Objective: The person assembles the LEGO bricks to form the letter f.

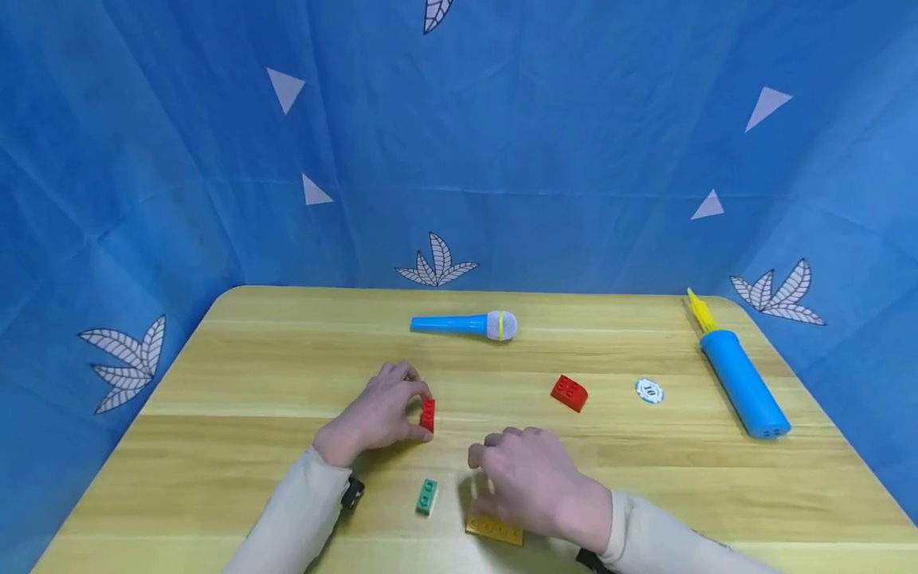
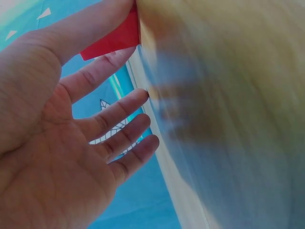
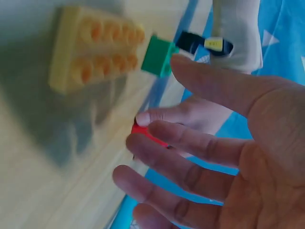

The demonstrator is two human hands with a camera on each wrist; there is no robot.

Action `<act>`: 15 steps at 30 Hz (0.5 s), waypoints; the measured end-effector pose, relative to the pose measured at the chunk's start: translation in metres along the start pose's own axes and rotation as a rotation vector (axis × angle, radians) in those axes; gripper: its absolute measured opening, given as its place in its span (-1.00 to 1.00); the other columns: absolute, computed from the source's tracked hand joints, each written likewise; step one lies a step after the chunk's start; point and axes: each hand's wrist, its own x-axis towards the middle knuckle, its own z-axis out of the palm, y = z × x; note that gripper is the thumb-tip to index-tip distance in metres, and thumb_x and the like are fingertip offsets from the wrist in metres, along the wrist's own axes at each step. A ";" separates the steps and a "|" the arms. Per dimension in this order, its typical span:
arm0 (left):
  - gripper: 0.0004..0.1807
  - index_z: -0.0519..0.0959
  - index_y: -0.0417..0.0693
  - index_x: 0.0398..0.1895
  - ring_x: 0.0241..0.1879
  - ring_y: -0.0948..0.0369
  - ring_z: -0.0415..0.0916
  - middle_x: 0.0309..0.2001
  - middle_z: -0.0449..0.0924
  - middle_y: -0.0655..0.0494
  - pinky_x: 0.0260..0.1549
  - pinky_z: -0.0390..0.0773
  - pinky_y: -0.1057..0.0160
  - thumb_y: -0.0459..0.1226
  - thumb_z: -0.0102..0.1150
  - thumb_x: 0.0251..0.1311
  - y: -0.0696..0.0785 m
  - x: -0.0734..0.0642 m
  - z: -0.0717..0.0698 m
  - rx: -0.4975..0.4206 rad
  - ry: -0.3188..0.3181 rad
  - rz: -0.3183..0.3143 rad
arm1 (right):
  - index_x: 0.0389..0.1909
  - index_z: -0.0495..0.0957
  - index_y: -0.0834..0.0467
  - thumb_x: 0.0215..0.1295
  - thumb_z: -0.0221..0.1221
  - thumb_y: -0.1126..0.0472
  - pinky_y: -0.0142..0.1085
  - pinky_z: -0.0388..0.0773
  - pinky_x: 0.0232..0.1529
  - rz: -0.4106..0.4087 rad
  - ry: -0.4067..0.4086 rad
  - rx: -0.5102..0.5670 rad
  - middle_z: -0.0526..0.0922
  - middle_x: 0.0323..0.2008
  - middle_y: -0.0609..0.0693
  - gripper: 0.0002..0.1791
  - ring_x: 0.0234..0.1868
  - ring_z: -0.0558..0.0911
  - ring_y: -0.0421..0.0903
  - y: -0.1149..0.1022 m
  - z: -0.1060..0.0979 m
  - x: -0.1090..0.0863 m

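My left hand (image 1: 374,416) pinches a small red toy brick (image 1: 428,414) between thumb and index finger. In the left wrist view this red brick (image 2: 114,40) sits at the table surface, and the other fingers are spread. My right hand (image 1: 534,484) hovers over a yellow toy brick (image 1: 495,530), partly hiding it in the head view. The right wrist view shows that palm with loosely bent fingers and nothing in them, apart from the yellow brick (image 3: 66,52) with its two rows of studs. A green two-stud brick (image 1: 426,497) lies between the hands.
A second red brick (image 1: 570,394) and a round chip (image 1: 649,391) marked 10 lie to the right. Farther back is a blue toy microphone (image 1: 459,324). Near the right table edge lies a blue and yellow hand pump (image 1: 746,384). Blue cloth (image 1: 502,143) hangs behind the wooden table.
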 end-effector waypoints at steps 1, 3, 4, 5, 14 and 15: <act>-0.56 0.66 0.00 -0.16 0.03 0.04 0.26 -0.02 0.41 0.09 0.03 0.31 0.01 -0.11 0.61 -0.13 0.000 0.000 0.001 0.000 -0.002 -0.002 | -0.29 0.62 -0.01 -0.02 0.43 -0.23 -0.28 0.40 -0.51 0.000 -0.015 -0.010 0.51 -0.50 -0.21 -0.57 -0.47 0.50 -0.19 -0.001 0.002 -0.003; -0.56 0.67 0.00 -0.15 0.02 0.04 0.26 -0.02 0.41 0.09 0.02 0.31 0.01 -0.11 0.61 -0.13 0.000 -0.001 0.001 -0.005 -0.004 -0.004 | -0.35 0.57 -0.01 -0.06 0.42 -0.29 -0.29 0.35 -0.54 0.003 -0.043 -0.039 0.46 -0.53 -0.22 -0.52 -0.51 0.45 -0.21 -0.004 0.005 -0.010; -0.56 0.67 -0.01 -0.15 0.02 0.03 0.26 -0.02 0.41 0.08 0.02 0.31 0.01 -0.11 0.61 -0.13 0.000 -0.001 0.002 -0.005 -0.004 -0.002 | -0.36 0.56 -0.01 -0.08 0.42 -0.31 -0.30 0.33 -0.55 0.008 -0.054 -0.055 0.45 -0.54 -0.22 -0.50 -0.51 0.44 -0.21 -0.005 0.007 -0.013; -0.55 0.67 -0.01 -0.15 0.02 0.04 0.26 -0.02 0.41 0.08 0.02 0.31 0.01 -0.12 0.61 -0.13 0.000 0.000 0.002 -0.007 -0.003 -0.001 | -0.36 0.54 -0.01 -0.11 0.42 -0.33 -0.30 0.32 -0.54 0.014 -0.064 -0.072 0.45 -0.53 -0.21 -0.47 -0.50 0.44 -0.20 -0.006 0.008 -0.016; -0.56 0.67 0.01 -0.16 0.01 0.05 0.26 -0.03 0.41 0.10 0.00 0.33 0.03 -0.11 0.61 -0.14 0.000 0.000 0.000 0.007 -0.006 -0.005 | -0.33 0.54 0.03 -0.14 0.45 -0.24 -0.33 0.23 -0.53 0.034 -0.069 -0.123 0.37 -0.55 -0.20 -0.49 -0.53 0.35 -0.19 -0.007 0.020 -0.031; -0.56 0.67 0.01 -0.16 0.01 0.05 0.26 -0.03 0.41 0.10 0.00 0.33 0.03 -0.11 0.61 -0.14 0.000 -0.001 0.000 0.009 -0.007 -0.006 | -0.33 0.54 0.03 -0.12 0.45 -0.24 -0.33 0.24 -0.52 0.035 -0.066 -0.123 0.37 -0.55 -0.20 -0.49 -0.52 0.36 -0.19 -0.007 0.021 -0.032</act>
